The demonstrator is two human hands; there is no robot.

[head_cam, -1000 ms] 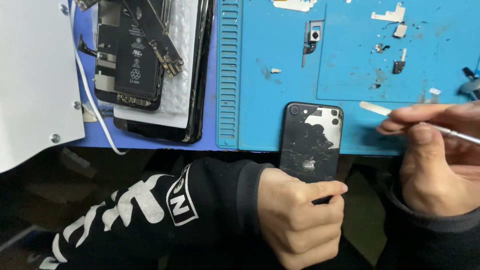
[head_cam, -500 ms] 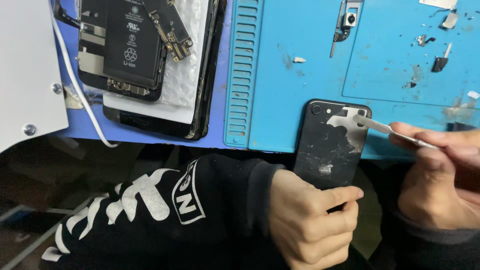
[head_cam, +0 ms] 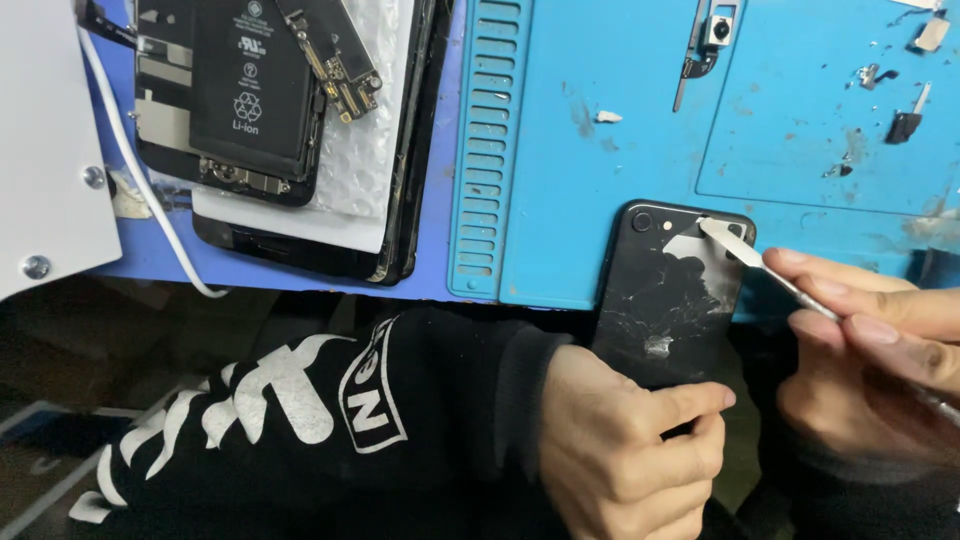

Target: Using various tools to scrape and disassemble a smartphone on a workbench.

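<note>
My left hand (head_cam: 625, 445) grips the lower end of a black phone (head_cam: 660, 300) whose back glass is cracked and partly stripped near the top right corner. The phone's upper part rests on the front edge of a blue work mat (head_cam: 620, 150). My right hand (head_cam: 870, 350) pinches a thin metal scraper (head_cam: 760, 262). The tool's flat tip lies on the bare patch at the phone's top right corner, beside the camera lens.
An opened phone with a black battery (head_cam: 250, 90) and loose circuit board lies on bubble wrap at the upper left. A white cable (head_cam: 140, 190) and a white panel (head_cam: 40, 150) sit at the far left. Small parts and glass flakes (head_cam: 900, 125) dot the mat.
The view has shifted, so the bench sits further right in frame. The scraper tip moved left from the mat beside the phone onto the phone's top right corner. My left hand keeps its grip.
</note>
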